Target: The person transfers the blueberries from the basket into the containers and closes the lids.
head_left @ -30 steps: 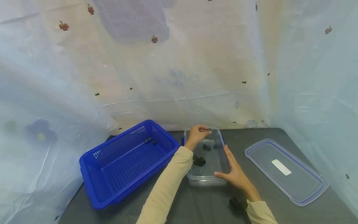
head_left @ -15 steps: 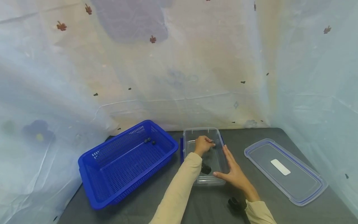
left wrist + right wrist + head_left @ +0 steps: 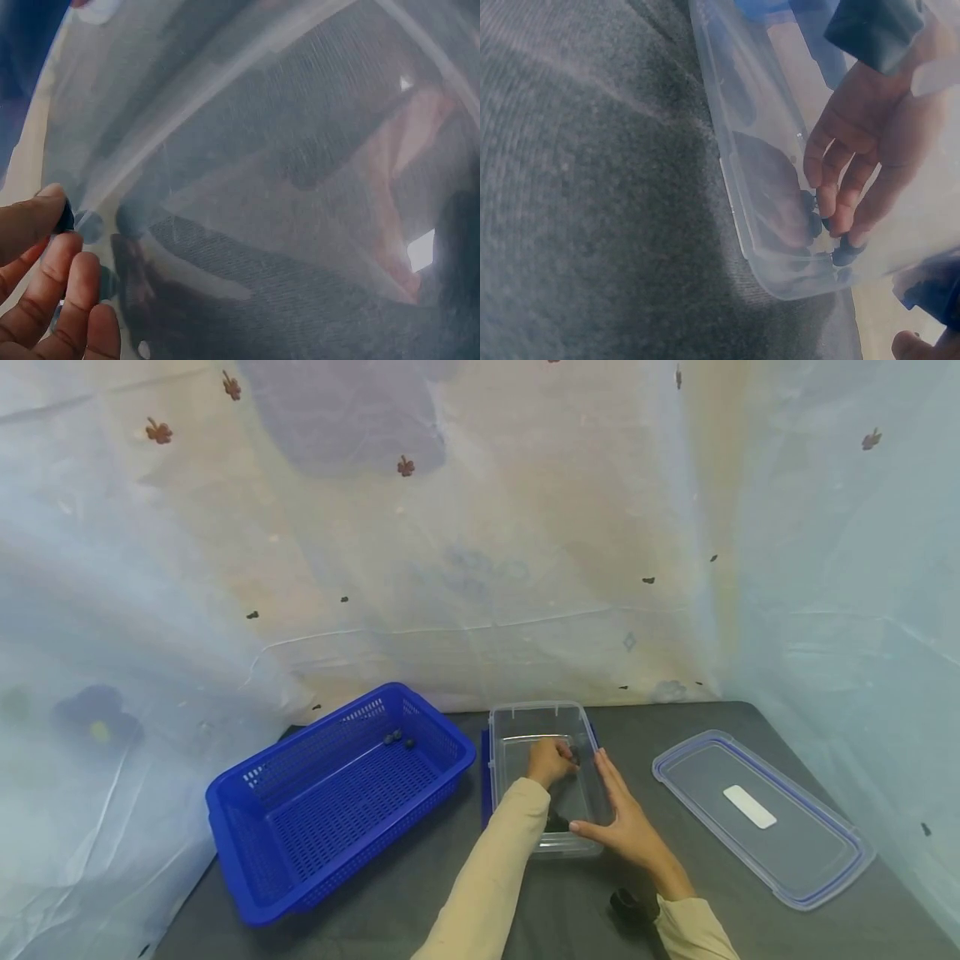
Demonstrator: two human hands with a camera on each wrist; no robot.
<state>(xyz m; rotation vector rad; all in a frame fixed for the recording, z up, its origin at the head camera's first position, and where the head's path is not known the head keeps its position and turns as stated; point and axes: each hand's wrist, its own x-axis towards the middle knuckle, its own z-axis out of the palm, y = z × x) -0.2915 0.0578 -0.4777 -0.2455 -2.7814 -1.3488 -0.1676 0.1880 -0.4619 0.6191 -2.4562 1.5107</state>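
My left hand (image 3: 550, 762) reaches down inside a clear plastic container (image 3: 516, 762). Its thumb and index finger pinch a small dark blue ball (image 3: 67, 217); the right wrist view shows that ball (image 3: 846, 252) low near the container's corner. Other dark round balls (image 3: 810, 217) lie beside those fingertips, partly hidden, so their number is unclear. My right hand (image 3: 633, 827) rests against the container's right side, fingers extended along the wall and thumb toward the near rim.
A blue perforated basket (image 3: 247, 868) stands left of the container, with several small dark balls (image 3: 397, 737) in its far end. To the right lies a clear lid (image 3: 795, 847) with a blue seal and a white label (image 3: 750, 807). Plastic sheeting (image 3: 487, 568) hangs behind the table.
My left hand has gone from the container's far end, where it held a small dark ball up, down to the balls on its right side. My right hand has stayed at the wall.
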